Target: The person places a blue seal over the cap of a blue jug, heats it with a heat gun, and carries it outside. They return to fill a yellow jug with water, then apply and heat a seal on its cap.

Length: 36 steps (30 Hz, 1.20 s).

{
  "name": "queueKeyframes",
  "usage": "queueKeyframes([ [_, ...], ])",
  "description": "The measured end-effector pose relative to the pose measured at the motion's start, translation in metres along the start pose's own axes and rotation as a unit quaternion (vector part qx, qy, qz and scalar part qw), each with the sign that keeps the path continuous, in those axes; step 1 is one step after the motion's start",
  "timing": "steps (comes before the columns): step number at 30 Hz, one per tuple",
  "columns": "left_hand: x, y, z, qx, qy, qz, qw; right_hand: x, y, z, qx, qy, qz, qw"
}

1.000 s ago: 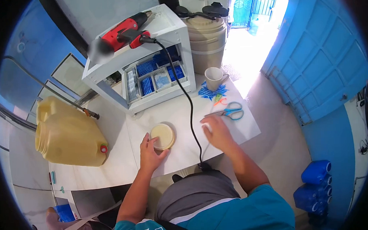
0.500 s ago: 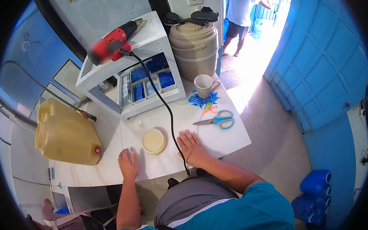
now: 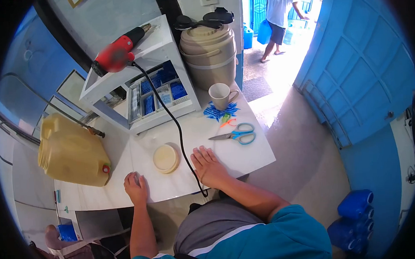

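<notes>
My right hand lies flat on the white table with its fingers stretched out, beside a black power cord. My left hand rests at the table's front edge, fingers loosely bent and apart, with nothing I can make out in it. Between the hands, a little farther back, sits a round cream-coloured lid or shallow tub. Scissors with blue-grey handles lie beyond my right hand. Behind them, a beige mug stands on blue plastic strips, near a small orange-and-green item.
A red heat gun lies on a white shelf unit holding trays of blue packets. A beige drink cooler stands beside it. A yellow jerrycan is at left. Beyond the doorway, a person walks near blue containers.
The camera view has shifted slightly, moving the table items left in the picture. My hands stay on the table. The person outside has turned, and a blue container now shows beside them.
</notes>
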<state>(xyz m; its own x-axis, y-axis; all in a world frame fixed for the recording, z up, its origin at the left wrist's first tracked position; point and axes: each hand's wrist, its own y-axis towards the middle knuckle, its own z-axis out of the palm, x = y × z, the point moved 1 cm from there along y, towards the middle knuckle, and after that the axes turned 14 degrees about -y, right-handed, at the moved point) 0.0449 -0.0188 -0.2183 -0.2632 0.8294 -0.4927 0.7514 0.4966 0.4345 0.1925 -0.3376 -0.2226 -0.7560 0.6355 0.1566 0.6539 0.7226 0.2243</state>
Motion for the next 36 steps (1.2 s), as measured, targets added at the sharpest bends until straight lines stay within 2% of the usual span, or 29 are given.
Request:
queueKeyframes([
  [20, 0.010, -0.001, 0.000, -0.027, -0.028, 0.006, 0.999, 0.002, 0.000, 0.005, -0.003, -0.005, -0.003, 1.000],
  [22, 0.011, -0.001, 0.001, -0.036, -0.030, 0.013, 0.999, 0.003, 0.001, 0.012, 0.000, -0.058, -0.005, 0.998],
  [26, 0.012, 0.001, -0.002, -0.045, -0.039, 0.015, 0.998, 0.003, 0.004, 0.008, 0.011, -0.050, -0.012, 0.999],
  [29, 0.010, 0.005, -0.009, -0.053, -0.030, -0.020, 0.998, 0.003, 0.008, 0.006, 0.021, -0.027, -0.006, 0.999],
  [31, 0.026, 0.009, -0.004, -0.056, -0.125, -0.090, 0.986, 0.003, 0.007, 0.008, 0.024, -0.031, -0.013, 0.999],
  [32, 0.038, 0.018, -0.003, -0.058, -0.122, -0.093, 0.987, 0.003, 0.005, 0.006, 0.025, -0.034, -0.013, 0.999],
  [33, 0.058, 0.026, 0.000, -0.092, -0.241, -0.204, 0.944, 0.003, 0.005, 0.003, 0.025, -0.039, -0.010, 0.999],
  [34, 0.062, 0.036, -0.003, -0.122, -0.353, -0.312, 0.874, 0.003, 0.006, 0.002, 0.027, -0.038, -0.012, 0.999],
  [35, 0.065, 0.044, -0.010, -0.151, -0.435, -0.361, 0.811, 0.004, 0.006, 0.002, 0.030, -0.040, -0.009, 0.999],
  [36, 0.062, 0.053, -0.021, -0.151, -0.434, -0.363, 0.810, 0.004, 0.006, 0.001, 0.034, -0.042, -0.005, 0.999],
])
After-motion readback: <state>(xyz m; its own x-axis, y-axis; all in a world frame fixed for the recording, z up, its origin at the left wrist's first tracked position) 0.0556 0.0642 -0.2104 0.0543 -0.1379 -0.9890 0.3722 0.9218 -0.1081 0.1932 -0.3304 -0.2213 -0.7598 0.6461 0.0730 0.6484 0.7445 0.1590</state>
